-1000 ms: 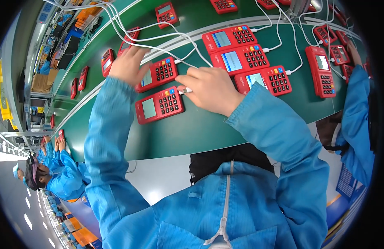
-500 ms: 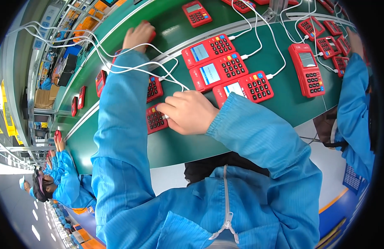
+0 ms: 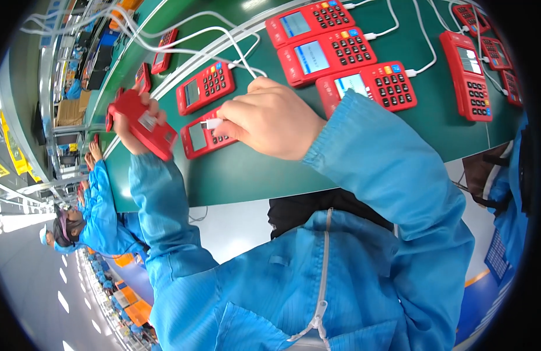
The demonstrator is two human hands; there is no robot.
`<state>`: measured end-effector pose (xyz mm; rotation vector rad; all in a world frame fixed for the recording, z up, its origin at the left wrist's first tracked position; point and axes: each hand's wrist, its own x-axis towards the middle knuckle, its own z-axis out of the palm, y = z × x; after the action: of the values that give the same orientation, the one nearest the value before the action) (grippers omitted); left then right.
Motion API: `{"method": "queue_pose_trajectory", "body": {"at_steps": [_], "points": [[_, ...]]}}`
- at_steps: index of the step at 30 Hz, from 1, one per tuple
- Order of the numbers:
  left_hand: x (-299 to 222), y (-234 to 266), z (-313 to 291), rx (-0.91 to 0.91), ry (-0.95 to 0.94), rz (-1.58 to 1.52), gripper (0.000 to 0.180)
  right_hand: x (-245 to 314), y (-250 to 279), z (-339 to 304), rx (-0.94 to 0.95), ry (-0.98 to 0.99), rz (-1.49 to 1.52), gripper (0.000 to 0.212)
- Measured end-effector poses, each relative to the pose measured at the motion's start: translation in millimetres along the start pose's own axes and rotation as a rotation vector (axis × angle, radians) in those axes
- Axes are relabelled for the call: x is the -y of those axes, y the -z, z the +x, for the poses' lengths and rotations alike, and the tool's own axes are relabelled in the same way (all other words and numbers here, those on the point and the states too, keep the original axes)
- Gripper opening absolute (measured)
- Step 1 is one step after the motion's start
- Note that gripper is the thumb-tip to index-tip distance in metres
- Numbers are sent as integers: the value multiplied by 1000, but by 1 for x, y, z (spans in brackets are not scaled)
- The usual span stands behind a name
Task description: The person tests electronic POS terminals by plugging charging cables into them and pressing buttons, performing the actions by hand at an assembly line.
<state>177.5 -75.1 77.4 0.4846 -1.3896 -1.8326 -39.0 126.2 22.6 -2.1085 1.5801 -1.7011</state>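
Observation:
My left hand (image 3: 130, 140) is raised at the left, fingers wrapped round a red card payment terminal (image 3: 158, 136) whose back, with a pale label, faces up. In my right hand (image 3: 273, 120), thumb and fingers pinch a white charging cable plug (image 3: 212, 124). The plug is above another red terminal (image 3: 197, 139) lying on the green table, partly covered by that hand; it looks unconnected. Just behind lies a further terminal (image 3: 206, 88) with a white cable at its keypad end.
Three terminals with lit screens (image 3: 311, 57) lie plugged in at the right of my right hand. An upright terminal (image 3: 466, 76) and several cabled ones stand farther right. White cables (image 3: 165, 50) hang across the upper left. More terminals (image 3: 164, 51) rest beyond the metal rail; a co-worker (image 3: 101, 205) sits at left.
My left hand has come back from the far side of the rail with a terminal in it. My right hand still pinches the cable plug. The view has shifted.

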Motion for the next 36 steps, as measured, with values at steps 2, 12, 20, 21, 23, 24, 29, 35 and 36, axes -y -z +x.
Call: {"method": "queue_pose_trajectory", "body": {"at_steps": [2, 12, 20, 21, 23, 24, 29, 35, 36], "points": [[1, -12, -39, 21, 41, 641, 77, 3, -3, -1, 52, 98, -79, 25], [12, -76, -77, 543, -210, 1417, 79, 6, -7, -10, 335, 72, -152, 19], [10, -75, -82, 548, -179, 1493, 81, 11, 2, -5, 476, 105, -294, 21], [9, -76, -83, 550, -123, 1526, 82, 10, 3, -5, 474, 126, -300, 23], [9, -77, -84, 554, -115, 1536, 81, 11, 3, -5, 477, 147, -305, 24], [9, -77, -85, 564, -113, 1548, 80, 12, 3, -4, 539, 118, -320, 24], [11, -79, -86, 580, -153, 1587, 78, 15, 3, -4, 627, 47, -296, 25], [15, -84, -83, 613, -126, 1541, 77, 13, 1, -9, 609, 168, -399, 16], [16, -83, -84, 610, -121, 1523, 77, 12, -2, -10, 610, 169, -401, 16]]}}
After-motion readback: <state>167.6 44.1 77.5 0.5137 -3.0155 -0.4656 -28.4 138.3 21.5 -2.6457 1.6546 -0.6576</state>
